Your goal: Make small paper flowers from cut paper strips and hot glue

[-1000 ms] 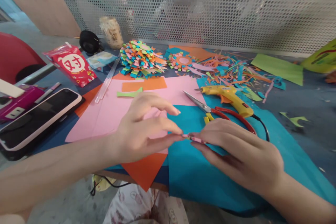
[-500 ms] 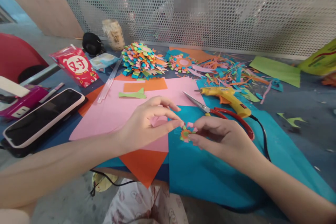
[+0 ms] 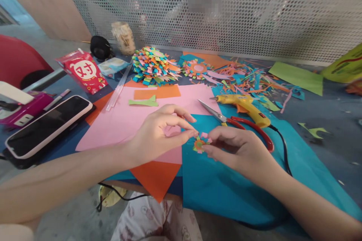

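Here, hands [image 3: 160, 135] [image 3: 243, 148] pinch paper flower [image 3: 199, 145]; jar [image 3: 124, 39] seemingly full.

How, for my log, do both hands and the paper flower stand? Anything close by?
Right hand pinching small paper flower. Left hand at its edge, grip unclear. Scissors, glue gun lying close beyond right hand.

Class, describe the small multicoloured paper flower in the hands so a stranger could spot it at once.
On the dark blue table, find the big teal paper sheet. Above it, the bare right hand holds a small multicoloured fringed paper flower, with the bare left hand at its edge. Its green middle ringed in orange sets it apart from the larger, pink-centred paper flower farther back.
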`<state>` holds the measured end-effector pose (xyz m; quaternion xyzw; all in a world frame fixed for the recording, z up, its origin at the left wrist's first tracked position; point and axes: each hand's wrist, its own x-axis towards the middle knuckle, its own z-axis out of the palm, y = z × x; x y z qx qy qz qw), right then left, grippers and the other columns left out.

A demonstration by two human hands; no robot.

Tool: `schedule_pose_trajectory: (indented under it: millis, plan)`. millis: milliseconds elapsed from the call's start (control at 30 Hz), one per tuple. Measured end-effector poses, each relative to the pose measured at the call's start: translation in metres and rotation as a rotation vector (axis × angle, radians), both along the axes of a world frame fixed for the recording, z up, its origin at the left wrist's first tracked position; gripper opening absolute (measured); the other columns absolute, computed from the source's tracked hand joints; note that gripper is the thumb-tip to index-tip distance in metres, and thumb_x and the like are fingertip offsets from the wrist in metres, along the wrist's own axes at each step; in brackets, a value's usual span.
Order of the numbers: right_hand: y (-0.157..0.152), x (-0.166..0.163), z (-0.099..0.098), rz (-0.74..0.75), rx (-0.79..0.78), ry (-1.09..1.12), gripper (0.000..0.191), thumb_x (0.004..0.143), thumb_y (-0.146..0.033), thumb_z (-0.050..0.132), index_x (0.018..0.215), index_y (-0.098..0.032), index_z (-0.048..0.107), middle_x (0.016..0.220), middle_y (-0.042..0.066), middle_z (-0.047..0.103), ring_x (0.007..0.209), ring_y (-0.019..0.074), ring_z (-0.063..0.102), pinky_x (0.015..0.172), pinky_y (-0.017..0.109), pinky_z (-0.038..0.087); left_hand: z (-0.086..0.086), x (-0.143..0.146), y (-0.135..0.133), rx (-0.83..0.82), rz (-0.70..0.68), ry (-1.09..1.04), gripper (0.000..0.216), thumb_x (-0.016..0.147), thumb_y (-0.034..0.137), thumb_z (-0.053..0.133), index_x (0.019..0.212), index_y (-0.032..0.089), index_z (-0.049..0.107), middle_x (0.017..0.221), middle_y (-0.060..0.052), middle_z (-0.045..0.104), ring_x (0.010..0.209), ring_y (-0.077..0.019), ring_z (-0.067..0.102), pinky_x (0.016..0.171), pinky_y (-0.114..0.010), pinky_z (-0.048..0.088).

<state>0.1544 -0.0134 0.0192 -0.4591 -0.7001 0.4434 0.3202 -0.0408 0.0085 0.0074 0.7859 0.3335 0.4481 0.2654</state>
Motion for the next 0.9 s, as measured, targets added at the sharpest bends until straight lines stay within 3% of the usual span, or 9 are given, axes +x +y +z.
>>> schedule_pose_trajectory:
  millis: [367, 500, 567, 633, 700, 767, 833, 900]
  plan:
    - [0.001, 0.001, -0.002, -0.01, 0.027, -0.004, 0.015, 0.071, -0.028, 0.065, 0.062, -0.02, 0.056, 0.056, -0.002, 0.06, 0.049, 0.0095, 0.054, 0.046, 0.02, 0.044, 0.0, -0.001, 0.0, -0.072, 0.0, -0.006, 0.009, 0.079, 0.016, 0.065, 0.079, 0.017, 0.073, 0.096, -0.005, 0.071, 0.09, -0.0125, 0.063, 0.081, -0.024, 0.05]
    - [0.002, 0.002, -0.006, 0.012, 0.124, -0.045, 0.013, 0.076, -0.025, 0.063, 0.066, -0.02, 0.057, 0.059, -0.002, 0.063, 0.052, 0.0103, 0.059, 0.047, 0.02, 0.047, 0.001, -0.002, -0.001, -0.087, -0.026, 0.008, 0.008, 0.078, 0.019, 0.068, 0.08, 0.016, 0.074, 0.098, -0.006, 0.069, 0.092, -0.0127, 0.062, 0.083, -0.023, 0.048]
    - [0.002, 0.004, -0.01, 0.015, 0.31, -0.127, 0.01, 0.08, -0.021, 0.062, 0.07, -0.02, 0.058, 0.063, -0.001, 0.065, 0.055, 0.0102, 0.061, 0.05, 0.02, 0.05, 0.002, -0.002, -0.002, -0.09, -0.04, -0.019, 0.009, 0.078, 0.021, 0.068, 0.082, 0.016, 0.074, 0.1, -0.007, 0.068, 0.096, -0.0136, 0.061, 0.084, -0.023, 0.047]
    - [0.002, 0.009, -0.012, 0.031, 0.649, -0.266, 0.007, 0.083, -0.015, 0.06, 0.079, -0.02, 0.059, 0.069, 0.0, 0.068, 0.062, 0.0111, 0.063, 0.058, 0.022, 0.053, 0.004, -0.002, -0.002, -0.131, -0.025, -0.062, 0.016, 0.081, 0.025, 0.064, 0.092, 0.016, 0.072, 0.105, -0.007, 0.066, 0.099, -0.0146, 0.059, 0.082, -0.024, 0.046]
    - [0.0, 0.016, -0.012, 0.078, 1.032, -0.439, 0.009, 0.087, -0.011, 0.055, 0.089, -0.019, 0.06, 0.076, 0.003, 0.07, 0.07, 0.0145, 0.063, 0.066, 0.028, 0.054, 0.005, -0.002, -0.003, -0.259, 0.011, -0.088, 0.023, 0.083, 0.029, 0.06, 0.1, 0.016, 0.067, 0.104, -0.006, 0.066, 0.094, -0.0149, 0.059, 0.076, -0.025, 0.046]
    - [-0.003, 0.023, -0.009, 0.136, 1.315, -0.576, 0.016, 0.089, -0.01, 0.048, 0.097, -0.015, 0.061, 0.082, 0.008, 0.071, 0.078, 0.0196, 0.062, 0.07, 0.034, 0.054, 0.006, -0.003, -0.004, -0.471, 0.012, -0.064, 0.023, 0.082, 0.035, 0.059, 0.093, 0.016, 0.065, 0.09, -0.004, 0.065, 0.081, -0.0141, 0.058, 0.069, -0.026, 0.045]
    - [-0.008, 0.029, -0.006, 0.165, 1.468, -0.634, 0.022, 0.089, -0.009, 0.044, 0.096, -0.013, 0.064, 0.083, 0.011, 0.07, 0.081, 0.0233, 0.061, 0.068, 0.038, 0.051, 0.008, -0.003, -0.006, -0.674, -0.054, -0.015, 0.023, 0.08, 0.039, 0.058, 0.079, 0.016, 0.062, 0.076, -0.001, 0.062, 0.071, -0.0127, 0.054, 0.065, -0.025, 0.042]
    - [-0.012, 0.032, -0.004, 0.183, 1.55, -0.663, 0.023, 0.086, -0.01, 0.047, 0.091, -0.015, 0.068, 0.084, 0.011, 0.069, 0.082, 0.0246, 0.059, 0.065, 0.039, 0.05, 0.01, -0.003, -0.008, -0.777, -0.144, 0.015, 0.024, 0.08, 0.039, 0.058, 0.073, 0.016, 0.062, 0.07, 0.001, 0.059, 0.066, -0.0113, 0.052, 0.062, -0.024, 0.04]
